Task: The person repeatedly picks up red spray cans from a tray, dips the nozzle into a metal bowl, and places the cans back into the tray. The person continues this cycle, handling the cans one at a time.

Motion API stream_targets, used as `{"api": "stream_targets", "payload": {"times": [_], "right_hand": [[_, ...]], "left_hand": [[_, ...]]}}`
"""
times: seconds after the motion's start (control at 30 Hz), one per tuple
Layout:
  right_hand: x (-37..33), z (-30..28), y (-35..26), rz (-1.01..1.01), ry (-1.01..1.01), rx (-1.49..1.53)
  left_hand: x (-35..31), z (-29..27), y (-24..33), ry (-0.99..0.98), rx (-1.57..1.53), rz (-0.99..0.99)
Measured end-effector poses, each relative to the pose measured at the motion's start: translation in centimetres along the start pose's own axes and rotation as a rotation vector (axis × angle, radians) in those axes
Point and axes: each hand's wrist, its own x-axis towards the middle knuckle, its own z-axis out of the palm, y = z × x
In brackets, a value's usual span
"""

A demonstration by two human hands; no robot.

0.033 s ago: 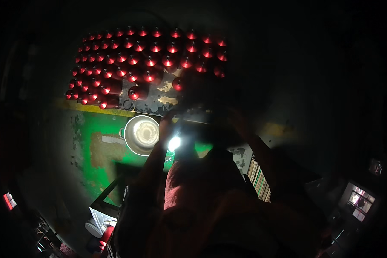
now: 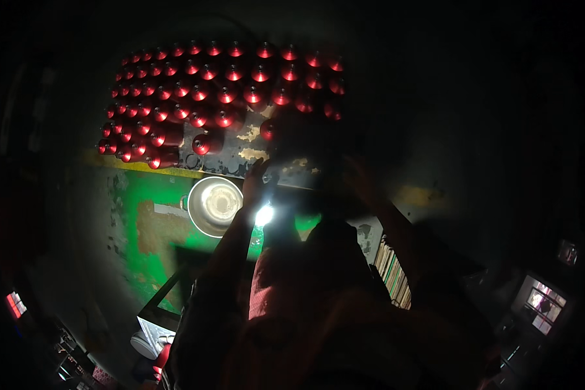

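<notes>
My left hand (image 2: 257,174) reaches to the front edge of a dark, worn table (image 2: 208,162), just right of a metal pot. Deep in shadow, my right hand (image 2: 359,181) is farther right at the same edge. Between the hands is a dark area where I cannot make out any object. The fingers of both hands are too dark to read. A bright white light (image 2: 264,214) shines below my left hand. On the table stand many red bottles (image 2: 226,96) with cone-shaped tops and small dark tips, in rows. One red bottle (image 2: 201,144) stands apart near the front.
A round two-toned metal pot (image 2: 198,214) with a side handle sits on a worn green surface (image 2: 133,240) left of my left arm. A stack of thin flat pieces (image 2: 392,273) lies by my right arm. A dark-framed box (image 2: 156,312) is at the lower left.
My left hand has moved slightly up toward the table, and more of its fingers show. The view has shifted a little.
</notes>
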Motion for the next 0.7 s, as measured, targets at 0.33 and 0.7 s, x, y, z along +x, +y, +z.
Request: {"api": "stream_targets", "payload": {"times": [0.33, 0.7], "right_hand": [[23.3, 5.3, 12.7, -0.214, 0.170, -0.209], [24.6, 1.5, 16.3, -0.352, -0.037, -0.095]], "left_hand": [[13.2, 14.1, -7.1, 0.055, 0.034, -0.112], [15.6, 16.0, -6.7, 0.415, 0.103, -0.172]]}}
